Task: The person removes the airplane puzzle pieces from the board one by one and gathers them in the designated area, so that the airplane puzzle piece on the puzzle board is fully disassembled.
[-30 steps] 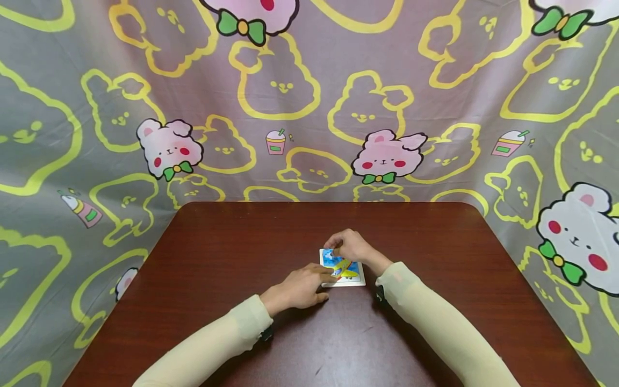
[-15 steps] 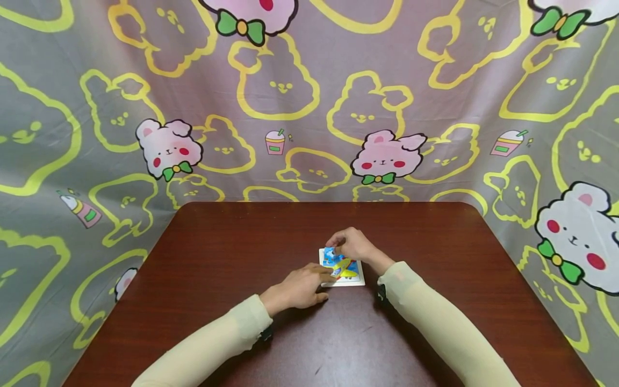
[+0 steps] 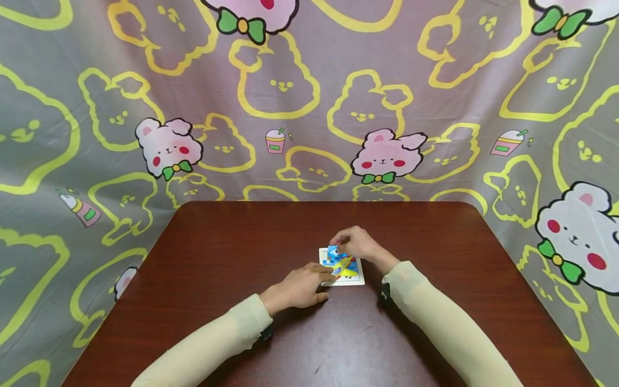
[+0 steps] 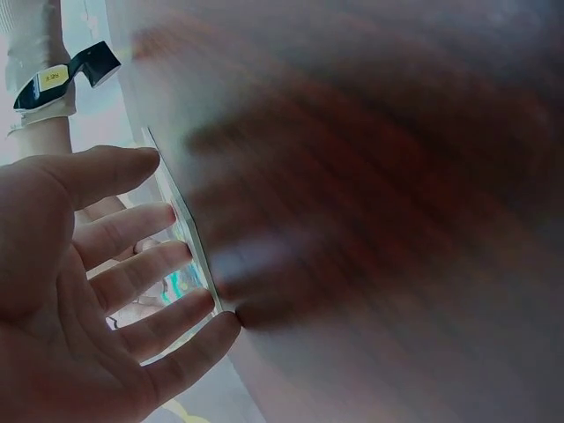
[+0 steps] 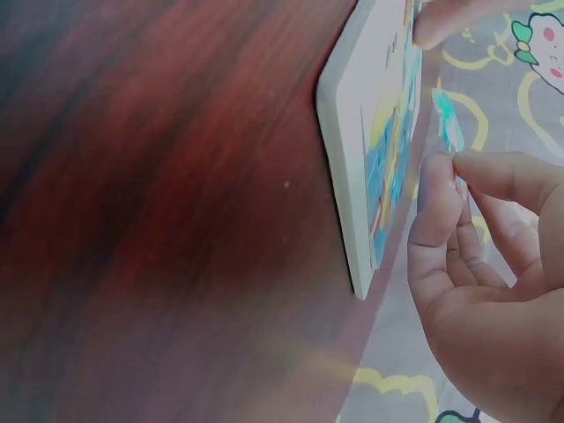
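Observation:
A jigsaw puzzle board (image 3: 352, 283) with a white rim and a yellow plane picture lies on the table. My right hand (image 3: 359, 245) pinches a blue puzzle piece (image 3: 333, 251) between thumb and index finger over the board's far left part. In the right wrist view that piece (image 5: 448, 122) stands clear of the board (image 5: 339, 150), held near one end. At the board's left side, my left hand (image 3: 301, 287) rests with its fingers extended over the edge. The left wrist view shows those spread fingers (image 4: 145, 273) along the rim; the fingers hide part of the picture.
A dark reddish-brown table (image 3: 232, 242) spreads around the board. Behind it and on both sides hangs a grey curtain (image 3: 319, 129) with yellow outlines and rabbit prints. A dark wrist device (image 4: 53, 79) appears on the other arm in the left wrist view.
My right hand has risen and moved slightly to the right, lifting the blue puzzle piece up from the board. The left hand and the board stay nearly still.

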### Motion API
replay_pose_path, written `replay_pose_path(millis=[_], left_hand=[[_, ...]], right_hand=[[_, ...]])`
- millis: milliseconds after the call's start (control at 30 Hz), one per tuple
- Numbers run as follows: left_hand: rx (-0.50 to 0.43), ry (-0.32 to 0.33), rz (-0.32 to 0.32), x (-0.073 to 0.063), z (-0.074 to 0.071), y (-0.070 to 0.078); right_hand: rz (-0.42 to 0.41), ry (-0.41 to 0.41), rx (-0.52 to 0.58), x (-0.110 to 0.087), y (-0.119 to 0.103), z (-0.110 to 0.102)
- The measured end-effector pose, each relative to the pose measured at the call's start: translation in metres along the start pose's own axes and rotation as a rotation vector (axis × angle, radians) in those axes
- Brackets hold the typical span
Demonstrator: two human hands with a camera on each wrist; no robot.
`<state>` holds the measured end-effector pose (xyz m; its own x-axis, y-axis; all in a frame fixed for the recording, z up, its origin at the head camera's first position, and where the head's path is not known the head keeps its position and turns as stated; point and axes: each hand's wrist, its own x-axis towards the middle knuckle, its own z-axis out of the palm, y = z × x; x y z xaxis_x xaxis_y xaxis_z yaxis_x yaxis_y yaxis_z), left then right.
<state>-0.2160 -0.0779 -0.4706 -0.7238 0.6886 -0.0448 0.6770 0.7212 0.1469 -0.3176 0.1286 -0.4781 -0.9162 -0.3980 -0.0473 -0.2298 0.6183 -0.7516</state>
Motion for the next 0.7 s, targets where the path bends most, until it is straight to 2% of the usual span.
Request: replay_pose_path(millis=[700], left_hand=[[-0.012,0.003,-0.015,0.001,0.000,-0.001]], right_hand=[[0.046,0.016,0.086,-0.013,0.019,-0.031]])
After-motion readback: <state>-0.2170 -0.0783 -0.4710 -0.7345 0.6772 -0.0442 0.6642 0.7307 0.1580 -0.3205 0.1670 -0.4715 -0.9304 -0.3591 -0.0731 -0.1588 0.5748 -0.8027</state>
